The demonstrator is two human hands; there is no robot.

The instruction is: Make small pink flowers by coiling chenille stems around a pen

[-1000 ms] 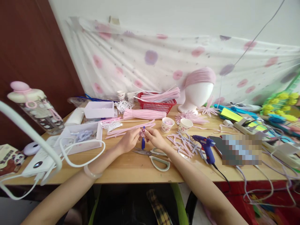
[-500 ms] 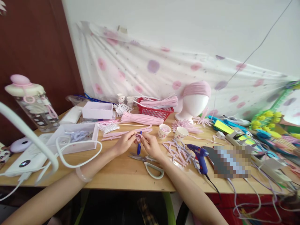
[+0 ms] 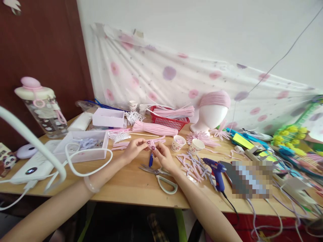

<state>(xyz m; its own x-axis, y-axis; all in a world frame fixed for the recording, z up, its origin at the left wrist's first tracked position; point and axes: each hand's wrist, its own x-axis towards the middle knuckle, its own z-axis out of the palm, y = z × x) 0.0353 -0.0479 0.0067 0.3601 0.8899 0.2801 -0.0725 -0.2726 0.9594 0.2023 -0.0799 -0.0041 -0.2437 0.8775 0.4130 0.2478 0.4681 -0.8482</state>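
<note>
Both my hands meet over the middle of the wooden table (image 3: 126,188). My left hand (image 3: 135,149) and my right hand (image 3: 163,155) pinch a small pink piece of pipe cleaner (image 3: 151,145) between their fingertips. A blue-handled tool (image 3: 150,159) hangs down from under the fingers of my right hand. Scissors (image 3: 161,176) with pale green handles lie on the table just below my hands. Loose pink pipe cleaners (image 3: 141,142) lie right behind my fingers.
A blue glue gun (image 3: 216,169) and cut pink pieces (image 3: 193,163) lie to the right. Two paper cups (image 3: 186,144), a red basket (image 3: 169,120), a foam head (image 3: 210,111), white trays (image 3: 83,148) and a bottle (image 3: 41,107) stand around. Cables trail at the right.
My head has turned a little, shifting the scene. My hands stay together on the pink piece, the fingers working it slightly; the blue tool still hangs below them.
</note>
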